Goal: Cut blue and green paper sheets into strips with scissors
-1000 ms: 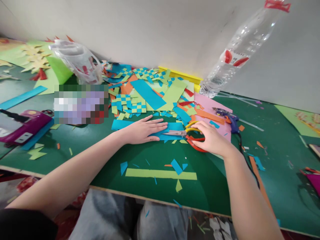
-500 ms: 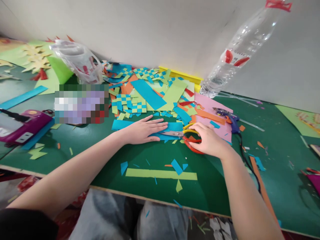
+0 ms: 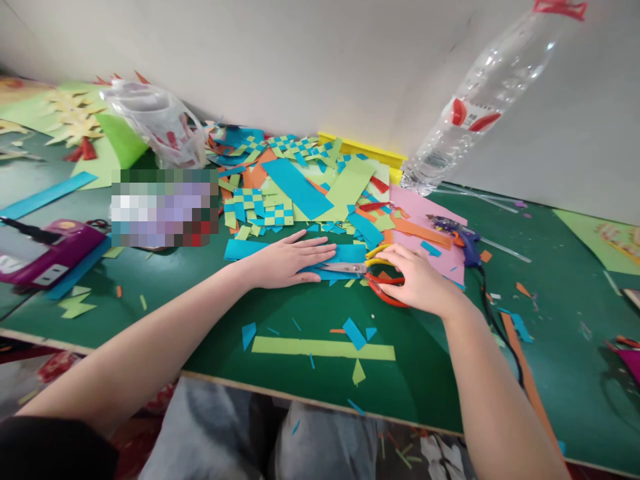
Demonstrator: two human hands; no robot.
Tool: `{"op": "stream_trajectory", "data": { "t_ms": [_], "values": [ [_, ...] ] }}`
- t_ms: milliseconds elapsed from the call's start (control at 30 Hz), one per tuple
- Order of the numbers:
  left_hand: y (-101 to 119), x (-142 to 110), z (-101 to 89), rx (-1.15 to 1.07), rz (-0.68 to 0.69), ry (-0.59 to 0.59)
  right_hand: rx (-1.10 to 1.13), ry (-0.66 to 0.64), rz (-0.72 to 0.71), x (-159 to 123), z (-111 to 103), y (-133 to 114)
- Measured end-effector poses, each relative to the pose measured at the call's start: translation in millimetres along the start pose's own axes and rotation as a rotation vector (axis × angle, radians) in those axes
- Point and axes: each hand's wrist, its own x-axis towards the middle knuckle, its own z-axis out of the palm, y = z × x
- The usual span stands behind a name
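My left hand [image 3: 293, 260] lies flat with its fingers stretched out, pressing on a blue paper strip [image 3: 350, 253] on the table. In my right hand [image 3: 417, 280] are scissors [image 3: 354, 268] with one yellow and one red handle. Their blades point left along the blue paper, and the tips reach between the thumb and fingers of my left hand. A long light-green paper strip [image 3: 323, 348] lies nearer to me, with small blue scraps [image 3: 355, 334] around it. Part of the blue strip is hidden under my left hand.
Behind my hands is a heap of woven blue-green paper [image 3: 277, 208] and loose pieces. A plastic bottle [image 3: 475, 110] leans at the wall. To the right are a blue glue gun [image 3: 470, 247] and pink paper [image 3: 425, 247]; a purple power strip [image 3: 65, 253] sits left.
The scissors' blades have slid slightly left along the blue paper towards my left hand's fingers. My left hand stays in place, flat on the paper.
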Motion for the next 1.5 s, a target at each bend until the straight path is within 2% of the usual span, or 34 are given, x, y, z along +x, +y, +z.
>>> {"op": "stream_trajectory", "data": {
  "t_ms": [233, 367, 500, 600, 800, 1500],
  "values": [
    [17.8, 2.1, -1.8, -0.032, -0.083, 0.052, -0.044, 0.060, -0.019, -0.3, -2.0, 1.7],
    [22.0, 3.9, -3.1, -0.104, -0.083, 0.091, -0.038, 0.061, -0.014, -1.6, -3.0, 5.7],
    [11.1, 1.7, -8.3, -0.151, -0.046, 0.130, -0.042, 0.058, -0.006, -1.7, -1.8, 9.6],
    [-3.1, -2.5, -10.0, -0.072, -0.071, 0.186, -0.034, 0.057, -0.003, -1.3, -0.4, 11.0],
    [-20.1, -6.7, -3.3, 0.034, -0.076, 0.155, -0.018, 0.068, -0.036, -0.6, -2.2, 8.3],
    [-15.1, -1.0, -3.2, -0.069, -0.065, 0.123, -0.013, 0.071, -0.067, 0.4, -2.0, -3.2]
  ]
}}
